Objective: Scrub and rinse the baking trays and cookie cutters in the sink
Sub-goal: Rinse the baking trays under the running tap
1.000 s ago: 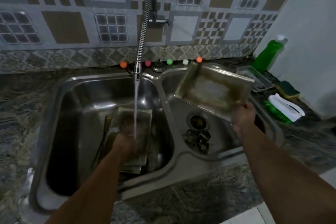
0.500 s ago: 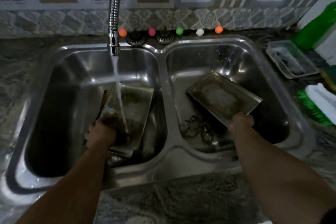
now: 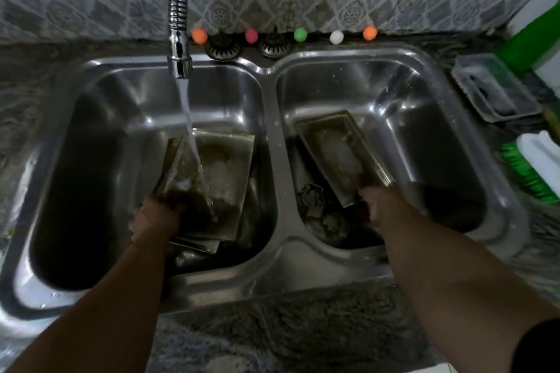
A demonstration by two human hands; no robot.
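Greasy rectangular metal baking tray (image 3: 342, 154) grasped in my right hand (image 3: 383, 206), another stained tray (image 3: 212, 179) in my left hand (image 3: 154, 218); wet fingers could slip, clattering onto the metal cookie cutters (image 3: 312, 195).

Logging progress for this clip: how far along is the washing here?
Early. Nothing looks finished: the tray in the right basin is stained brown, and the right hand grips its near end. In hand: the left hand holds a tilted tray under the running tap, above other dirty trays. Left: the cookie cutters lie untouched, and the brush sits unused on the counter.
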